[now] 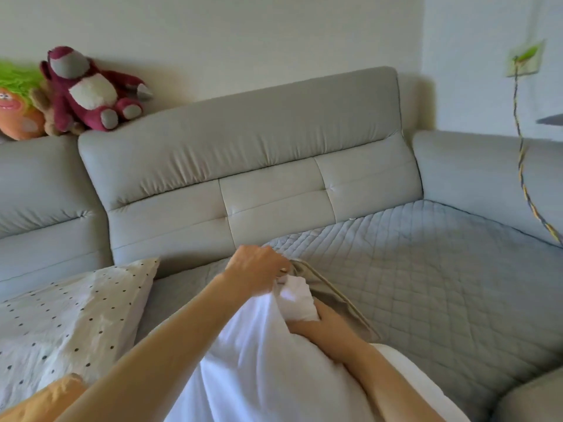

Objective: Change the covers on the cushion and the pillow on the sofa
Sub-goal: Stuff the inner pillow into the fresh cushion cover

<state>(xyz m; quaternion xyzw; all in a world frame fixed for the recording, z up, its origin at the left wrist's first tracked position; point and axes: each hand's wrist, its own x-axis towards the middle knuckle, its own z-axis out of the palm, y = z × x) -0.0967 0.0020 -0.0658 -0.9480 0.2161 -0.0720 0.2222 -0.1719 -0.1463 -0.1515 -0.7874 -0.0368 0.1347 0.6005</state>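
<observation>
Room: pale wall (pixel 243 41) behind a grey corner sofa (pixel 249 153); the seat is covered by a grey quilted pad (pixel 441 269).
Task item, cushion: a white cushion (pixel 253 345) lies in the near middle of the seat, running from the bottom edge of the view up toward the backrest.
Task item, cover: a grey cover (pixel 338 303) with a piped edge lies on the quilted pad, just right of the cushion's far end. Its opening faces the cushion.
Cushion and cover: the cushion's bunched far corner sits at the mouth of the cover. How far in it is, I cannot tell.
Left hand (pixel 254 266): fingers curled, pinching the cover's edge at its far corner and lifting it off the pad.
Right hand (pixel 320 322): clasps the bunched corner of the white cushion at the cover's mouth; fingers mostly hidden by cloth.
Task item, pillow: a white dotted pillow (pixel 70 318) lies on the seat to the left, one corner touching the backrest, apart from both hands.
On the backrest, far left: a red plush bear (pixel 88 89) slumped beside an orange plush toy (pixel 18 114) with green hair.
Right side: a braided cable (pixel 522 153) hangs from a wall socket (pixel 525 60) down past the armrest.
Bottom left corner: an orange cloth (pixel 45 397), kind unclear.
</observation>
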